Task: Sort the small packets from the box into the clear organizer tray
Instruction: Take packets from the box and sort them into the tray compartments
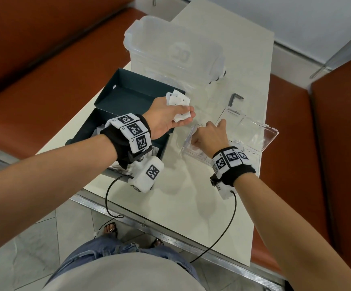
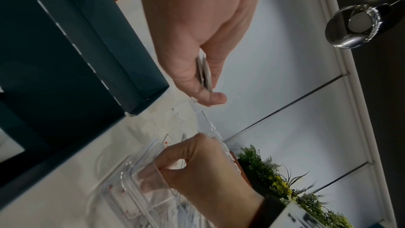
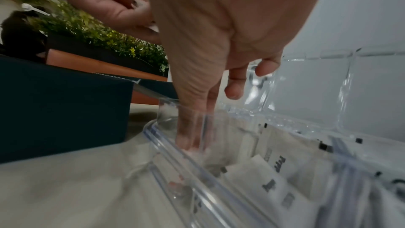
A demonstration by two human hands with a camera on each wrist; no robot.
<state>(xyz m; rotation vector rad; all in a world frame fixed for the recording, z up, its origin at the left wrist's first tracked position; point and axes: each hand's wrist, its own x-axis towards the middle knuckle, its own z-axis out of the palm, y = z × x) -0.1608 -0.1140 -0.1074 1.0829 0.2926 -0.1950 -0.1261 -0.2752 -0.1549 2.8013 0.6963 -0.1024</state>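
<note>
The dark teal box [image 1: 128, 97] stands open at the table's left. Just right of it my left hand [image 1: 185, 117] grips a small stack of white packets [image 1: 178, 101] between thumb and fingers; the left wrist view shows the stack [image 2: 205, 72] edge-on. My right hand [image 1: 195, 139] reaches down into the near-left compartment of the clear organizer tray [image 1: 188, 143]. Its thumb and forefinger [image 3: 192, 138] meet in a pinch on a pale, blurred packet at the compartment floor. Several printed packets [image 3: 263, 176] lie in the neighbouring compartment. The tray's lid [image 1: 254, 133] stands open behind.
A large clear lidded container [image 1: 174, 49] stands at the back of the white table [image 1: 170, 206]. A dark hex key [image 1: 235, 97] lies beyond the tray. Red-brown bench seats flank the table. Black wrist cables hang over the near edge.
</note>
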